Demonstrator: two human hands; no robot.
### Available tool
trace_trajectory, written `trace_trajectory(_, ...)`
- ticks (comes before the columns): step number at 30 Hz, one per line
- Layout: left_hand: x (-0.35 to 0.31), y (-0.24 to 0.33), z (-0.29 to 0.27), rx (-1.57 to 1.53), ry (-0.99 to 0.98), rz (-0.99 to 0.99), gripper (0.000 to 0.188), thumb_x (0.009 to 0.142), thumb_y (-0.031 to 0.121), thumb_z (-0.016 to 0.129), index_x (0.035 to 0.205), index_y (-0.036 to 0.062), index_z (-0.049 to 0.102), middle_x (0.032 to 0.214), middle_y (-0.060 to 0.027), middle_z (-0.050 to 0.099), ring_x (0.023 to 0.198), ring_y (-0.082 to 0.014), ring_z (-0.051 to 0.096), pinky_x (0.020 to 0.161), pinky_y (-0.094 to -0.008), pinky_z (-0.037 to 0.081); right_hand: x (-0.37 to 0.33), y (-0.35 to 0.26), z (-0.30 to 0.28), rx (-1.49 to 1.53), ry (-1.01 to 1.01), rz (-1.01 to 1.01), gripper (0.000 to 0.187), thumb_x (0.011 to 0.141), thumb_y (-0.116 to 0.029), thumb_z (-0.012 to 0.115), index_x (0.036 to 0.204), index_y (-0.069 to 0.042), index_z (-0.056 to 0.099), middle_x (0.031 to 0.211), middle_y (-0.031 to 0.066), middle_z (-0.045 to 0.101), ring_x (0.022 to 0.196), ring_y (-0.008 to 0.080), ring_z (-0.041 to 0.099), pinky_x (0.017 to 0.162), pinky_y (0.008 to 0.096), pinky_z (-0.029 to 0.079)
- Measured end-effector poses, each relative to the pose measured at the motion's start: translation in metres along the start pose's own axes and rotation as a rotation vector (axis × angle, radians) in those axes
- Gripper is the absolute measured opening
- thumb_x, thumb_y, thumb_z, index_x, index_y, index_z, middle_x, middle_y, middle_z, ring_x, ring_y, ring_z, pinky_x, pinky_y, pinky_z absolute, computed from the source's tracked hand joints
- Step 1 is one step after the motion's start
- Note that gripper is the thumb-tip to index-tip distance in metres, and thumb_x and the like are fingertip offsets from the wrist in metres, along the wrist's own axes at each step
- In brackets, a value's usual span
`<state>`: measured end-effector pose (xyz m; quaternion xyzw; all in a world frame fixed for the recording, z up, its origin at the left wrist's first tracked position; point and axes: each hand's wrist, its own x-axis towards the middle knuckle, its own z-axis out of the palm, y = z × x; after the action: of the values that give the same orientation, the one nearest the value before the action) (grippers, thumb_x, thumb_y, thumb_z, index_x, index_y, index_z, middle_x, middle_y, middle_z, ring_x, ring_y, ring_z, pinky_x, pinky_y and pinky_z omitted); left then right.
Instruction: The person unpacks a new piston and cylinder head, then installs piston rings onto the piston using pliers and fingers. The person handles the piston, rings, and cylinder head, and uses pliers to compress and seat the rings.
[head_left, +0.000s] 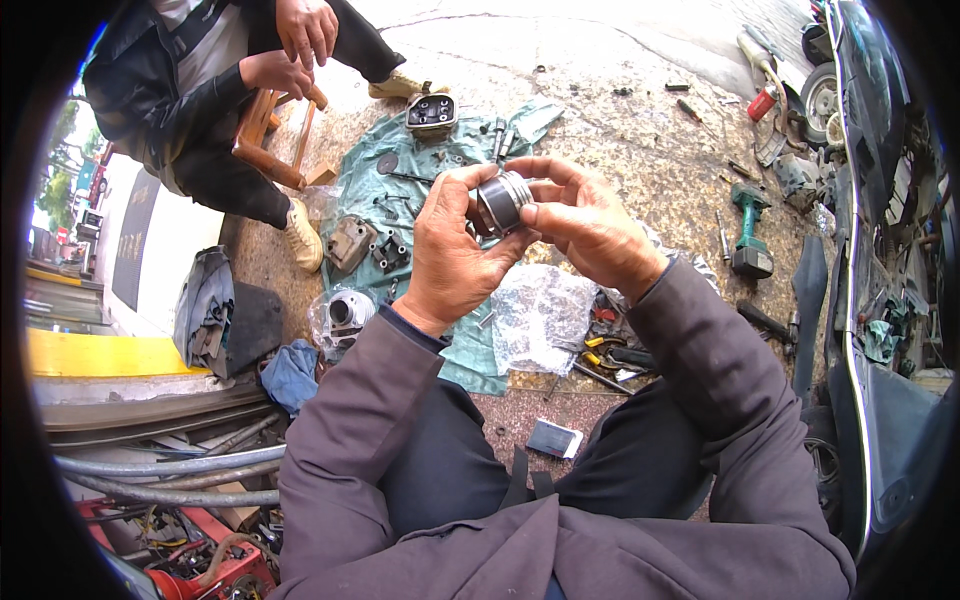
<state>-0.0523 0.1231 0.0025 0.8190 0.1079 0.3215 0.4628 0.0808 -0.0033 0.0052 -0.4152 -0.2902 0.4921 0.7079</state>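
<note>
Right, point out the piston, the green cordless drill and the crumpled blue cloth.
Piston [499,206]: head view, on its dark side wall.
Green cordless drill [747,226]: head view, on its handle.
Crumpled blue cloth [291,377]: head view, on its middle folds.

An open-air engine repair workshop, shown by a piston [503,203], a cylinder head [432,112] on a green sheet [468,365], a cordless driver [748,225], a screwdriver [688,108] and a wheel [822,105].

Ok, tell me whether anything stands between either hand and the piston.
Nothing visible does: the left hand holds the piston directly from the left, and the right hand touches its grooved end. The clear plastic wrap lies down below, apart from them.
</note>
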Motion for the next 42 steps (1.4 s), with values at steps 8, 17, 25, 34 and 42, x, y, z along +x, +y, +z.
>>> trace_trajectory(8,-0.001,-0.005,-0.002,0.011,-0.057,0.066,0.059,0.074,-0.002,0.083,0.124,0.0012,0.051,0.117,-0.0073,0.053,0.101,-0.0140,0.060,0.084,-0.0277,0.055,0.000,0.002,-0.004,0.044,-0.066,-0.027,0.060,0.085,-0.003,0.067,0.138,0.006,0.041,0.121,0.0197,0.061,0.108,0.0216,0.061,0.093,0.0361,0.052)
trace_trajectory(17,0.003,-0.004,0.000,-0.006,-0.006,0.152,0.059,0.068,0.008,0.088,0.116,0.0020,0.054,0.110,-0.0124,0.057,0.097,-0.0235,0.061,0.081,-0.0327,0.053,0.000,0.000,-0.002,0.047,-0.068,-0.031,0.062,0.084,0.000,0.068,0.139,0.005,0.040,0.122,0.0188,0.061,0.111,0.0214,0.060,0.096,0.0352,0.050)
trace_trajectory(25,0.004,0.009,-0.006,-0.552,0.004,-0.308,0.039,0.087,0.008,0.074,0.118,0.0030,0.052,0.094,-0.0069,0.061,0.072,-0.0060,0.054,0.056,-0.0194,0.044,-0.001,-0.001,-0.004,-0.014,0.006,0.003,0.055,0.091,-0.019,0.068,0.136,0.004,0.045,0.118,0.0150,0.061,0.103,0.0173,0.060,0.087,0.0318,0.052)
trace_trajectory(34,0.012,-0.002,-0.030,-1.239,0.062,-0.583,0.024,0.093,0.027,0.070,0.103,0.0090,0.059,0.087,-0.0006,0.058,0.075,-0.0121,0.053,0.050,-0.0216,0.038,0.002,0.013,0.012,-0.101,-0.038,0.248,0.018,0.094,-0.018,0.065,0.098,0.000,0.062,0.084,0.0070,0.066,0.070,0.0140,0.065,0.058,0.0270,0.054)
trace_trajectory(42,0.011,-0.004,-0.028,-1.245,0.082,-0.580,0.024,0.093,0.029,0.069,0.106,0.0103,0.060,0.089,-0.0001,0.060,0.077,-0.0131,0.056,0.057,-0.0265,0.046,0.002,0.011,0.007,0.041,0.033,0.345,0.015,0.096,-0.017,0.063,0.096,-0.002,0.061,0.082,0.0091,0.067,0.069,0.0181,0.068,0.057,0.0297,0.056)
